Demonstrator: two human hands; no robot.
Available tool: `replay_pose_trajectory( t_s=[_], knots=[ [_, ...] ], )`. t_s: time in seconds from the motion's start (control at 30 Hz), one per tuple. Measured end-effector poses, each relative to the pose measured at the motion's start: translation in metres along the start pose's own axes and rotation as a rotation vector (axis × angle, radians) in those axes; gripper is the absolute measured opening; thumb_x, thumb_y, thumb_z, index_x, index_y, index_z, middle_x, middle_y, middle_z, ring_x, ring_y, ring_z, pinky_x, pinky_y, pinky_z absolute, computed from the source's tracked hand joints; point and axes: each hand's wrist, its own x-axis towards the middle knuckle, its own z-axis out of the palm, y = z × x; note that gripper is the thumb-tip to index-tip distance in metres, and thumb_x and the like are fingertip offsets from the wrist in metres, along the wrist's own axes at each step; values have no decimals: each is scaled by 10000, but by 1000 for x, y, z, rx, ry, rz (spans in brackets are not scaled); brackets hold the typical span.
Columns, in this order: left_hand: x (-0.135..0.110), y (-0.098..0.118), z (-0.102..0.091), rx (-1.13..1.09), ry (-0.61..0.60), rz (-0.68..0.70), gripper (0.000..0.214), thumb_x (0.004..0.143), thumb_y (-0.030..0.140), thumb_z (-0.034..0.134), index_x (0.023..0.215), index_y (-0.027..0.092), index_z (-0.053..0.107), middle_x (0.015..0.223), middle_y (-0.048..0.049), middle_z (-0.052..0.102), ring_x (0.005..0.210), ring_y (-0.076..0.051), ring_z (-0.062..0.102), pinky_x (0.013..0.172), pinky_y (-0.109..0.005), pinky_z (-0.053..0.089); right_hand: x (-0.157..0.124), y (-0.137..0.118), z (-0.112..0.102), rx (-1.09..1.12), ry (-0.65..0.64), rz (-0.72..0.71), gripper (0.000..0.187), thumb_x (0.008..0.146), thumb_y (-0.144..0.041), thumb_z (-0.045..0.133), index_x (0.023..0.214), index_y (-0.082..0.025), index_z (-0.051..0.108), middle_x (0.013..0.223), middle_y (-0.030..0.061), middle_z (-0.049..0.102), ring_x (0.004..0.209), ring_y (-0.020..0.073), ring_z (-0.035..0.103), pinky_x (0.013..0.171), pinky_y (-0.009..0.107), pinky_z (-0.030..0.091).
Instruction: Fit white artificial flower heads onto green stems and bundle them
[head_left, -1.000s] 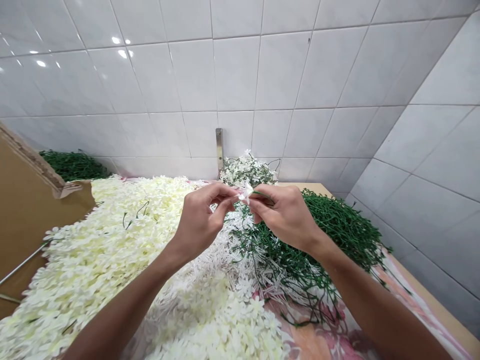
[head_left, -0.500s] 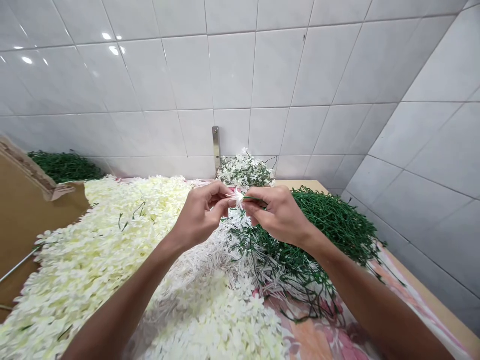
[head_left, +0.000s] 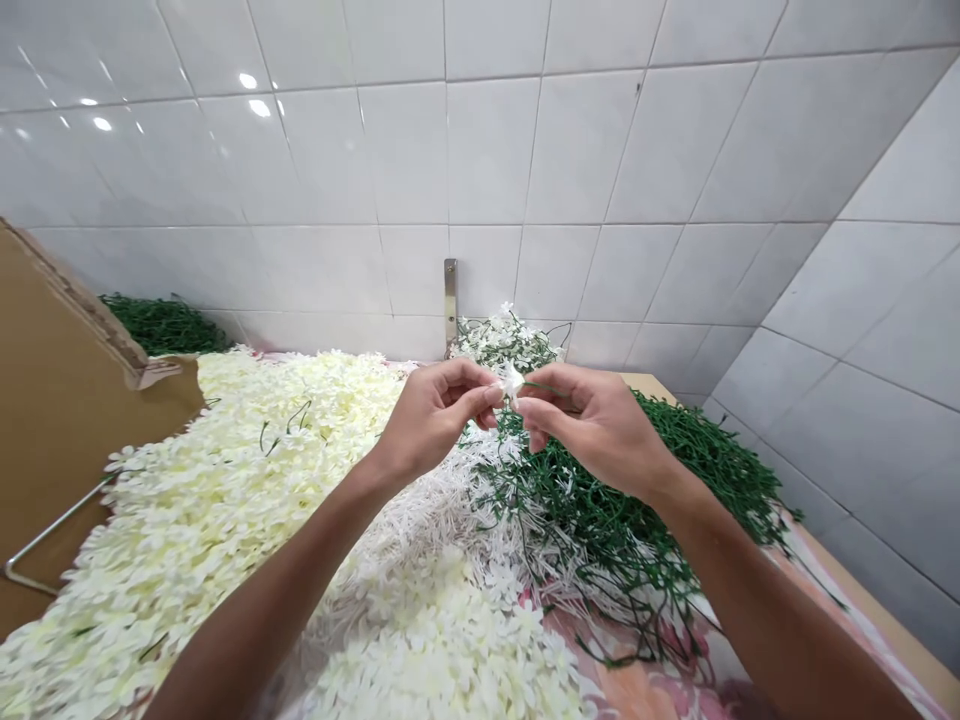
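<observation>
- left hand: fingers curled, fingertips at the petals of a small white artificial flower; can't tell if gripping
- right hand: half closed, thumb and finger pinching a thin green stem running from the flower
- flower held up between both hands, above the piles
- below hands: heap of green stems with white bits
- left of it: cream artificial blossoms
- behind: white-flowered sprays by a metal wall bracket, against white tile wall
- far left: cardboard sheet, dark green pile
- lower right: floral cloth
</observation>
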Motion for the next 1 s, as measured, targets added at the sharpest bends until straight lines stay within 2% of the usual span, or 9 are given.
replay_pose_trajectory(
  t_s=[0.17,0.3,0.5,0.6,0.7,0.9,1.0],
  knots=[
    [-1,3,-4,-29,-11,-7,115,794,235,657,827,134,611,691,-11,641,626,-98,613,609,-219,509,1,2,-1,84,-76,44,171,890,-297,550,855,-147,626,599,-7,627,525,89,614,531,205,504],
    [-2,5,-5,-5,-10,8,113,798,210,652,883,143,618,770,-13,653,654,-91,625,637,-211,525,3,4,3,101,-75,16,267,903,-309,528,704,-142,588,578,-1,615,528,89,611,551,213,510],
    [-2,6,-8,-23,-55,-57,254,820,231,640,1054,154,576,765,-4,649,662,-87,624,638,-200,520,6,7,6,338,-107,39,248,900,-319,529,733,-141,569,645,-7,583,550,103,633,560,241,557],
    [0,5,-9,-32,-104,-81,170,830,272,631,927,136,606,716,-2,630,621,-78,598,606,-194,499,8,10,7,401,-133,48,224,898,-321,534,770,-138,557,682,-6,578,566,105,643,568,247,569],
    [0,4,-9,30,-59,-55,176,815,307,647,801,134,615,686,-1,620,616,-82,587,602,-199,491,8,12,8,397,-160,56,246,909,-338,520,774,-134,545,688,-5,578,568,101,649,564,231,562],
    [-7,10,-4,331,58,24,163,823,300,624,794,140,642,731,-19,632,642,-100,585,602,-216,485,5,11,8,380,-166,63,283,917,-349,503,746,-126,538,672,-8,571,545,93,645,547,217,548],
    [-9,12,0,377,75,44,178,861,274,563,771,134,626,689,-15,611,607,-90,581,573,-205,472,4,9,10,369,-146,51,296,913,-357,504,734,-124,538,664,-9,570,531,92,641,529,216,544]
  ],
)
